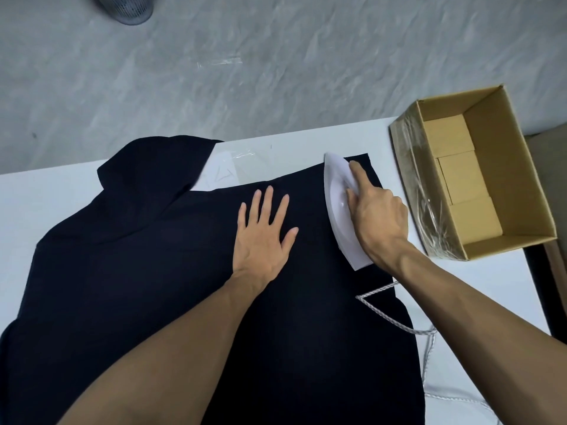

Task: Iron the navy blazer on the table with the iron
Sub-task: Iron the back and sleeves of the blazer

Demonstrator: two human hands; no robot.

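Note:
The navy blazer (pixel 147 271) lies spread flat over most of the white table (pixel 40 194). A white iron (pixel 339 207) rests on the blazer's far right part, its tip pointing away from me. My right hand (pixel 377 216) is closed around the iron's handle, with the index finger stretched along its top. My left hand (pixel 264 231) lies palm down with fingers spread on the cloth just left of the iron. The iron's braided cord (pixel 383 314) trails back over the blazer toward the table's right side.
An open cardboard box (pixel 478 176) holding smaller cartons stands at the table's right end, close to the iron. Clear plastic film (pixel 233 167) lies on the table beyond the blazer. A grey mesh bin (pixel 125 9) stands on the grey floor far left.

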